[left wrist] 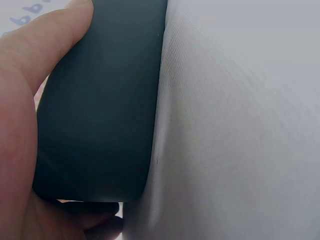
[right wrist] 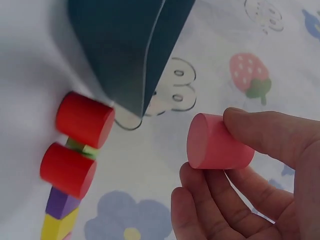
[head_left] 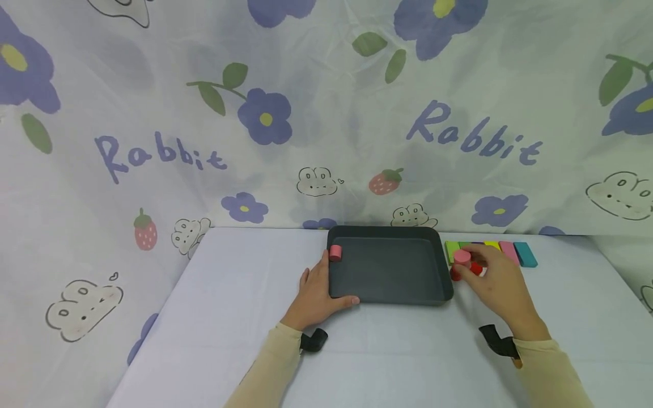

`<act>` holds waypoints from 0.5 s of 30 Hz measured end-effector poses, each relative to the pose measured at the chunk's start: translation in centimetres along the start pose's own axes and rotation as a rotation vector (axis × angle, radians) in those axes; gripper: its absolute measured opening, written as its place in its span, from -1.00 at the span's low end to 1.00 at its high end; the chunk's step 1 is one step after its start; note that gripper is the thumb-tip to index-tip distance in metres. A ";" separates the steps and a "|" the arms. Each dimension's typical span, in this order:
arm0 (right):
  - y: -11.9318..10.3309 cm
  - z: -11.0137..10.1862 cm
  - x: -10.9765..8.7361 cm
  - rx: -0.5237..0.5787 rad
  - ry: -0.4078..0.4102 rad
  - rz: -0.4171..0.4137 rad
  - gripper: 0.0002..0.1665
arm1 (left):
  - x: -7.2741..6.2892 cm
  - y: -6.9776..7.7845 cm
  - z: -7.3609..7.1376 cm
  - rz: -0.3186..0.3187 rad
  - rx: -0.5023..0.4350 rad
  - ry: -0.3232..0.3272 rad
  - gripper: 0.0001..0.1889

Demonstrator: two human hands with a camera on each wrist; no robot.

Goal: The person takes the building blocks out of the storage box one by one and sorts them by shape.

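My right hand (head_left: pixel 502 289) pinches a pink cylinder block (right wrist: pixel 220 142) between thumb and fingers, held up just past the tray's right side. Two red cylinder blocks, a nearer one (right wrist: pixel 86 119) and another (right wrist: pixel 68 170), stand on the table, partly hidden by this hand in the head view. The dark grey rectangular tray (head_left: pixel 393 300) lies at the table's back. Against its left wall, inside, is another pink cylinder block (head_left: pixel 335 253). My left hand (head_left: pixel 313 299) rests at the tray's near left corner, straight fingers along the left side and thumb along the front wall (left wrist: pixel 107 125).
Behind the right hand runs a row of coloured blocks: light green (head_left: pixel 452 253), purple (right wrist: pixel 61 202), yellow (right wrist: pixel 59 226), pink (head_left: pixel 510 253) and teal (head_left: pixel 525 255). A patterned cloth (head_left: pixel 316 113) hangs along the table's back edge. White cloth (head_left: pixel 398 357) covers the tabletop.
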State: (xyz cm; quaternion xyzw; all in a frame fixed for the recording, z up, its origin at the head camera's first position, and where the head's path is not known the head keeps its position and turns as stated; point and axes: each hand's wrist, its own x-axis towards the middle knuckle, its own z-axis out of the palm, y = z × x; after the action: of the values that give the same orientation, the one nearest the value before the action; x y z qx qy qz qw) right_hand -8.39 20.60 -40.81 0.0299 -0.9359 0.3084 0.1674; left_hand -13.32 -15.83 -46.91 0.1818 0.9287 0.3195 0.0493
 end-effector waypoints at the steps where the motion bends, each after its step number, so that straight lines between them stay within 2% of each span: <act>1: 0.2 -0.1 0.0 -0.001 0.001 0.003 -0.52 | 0.0 0.0 0.0 -0.001 0.000 0.000 0.36; 15: 2.4 -0.9 -0.6 -0.012 0.026 0.098 -0.50 | 0.0 0.1 0.0 -0.004 -0.003 0.000 0.37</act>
State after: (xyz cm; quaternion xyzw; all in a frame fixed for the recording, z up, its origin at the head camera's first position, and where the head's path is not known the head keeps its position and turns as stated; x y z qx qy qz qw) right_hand -7.94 23.00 -41.68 -0.0212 -0.9359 0.3109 0.1646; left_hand -13.24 -15.75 -46.88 0.1798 0.9286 0.3207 0.0503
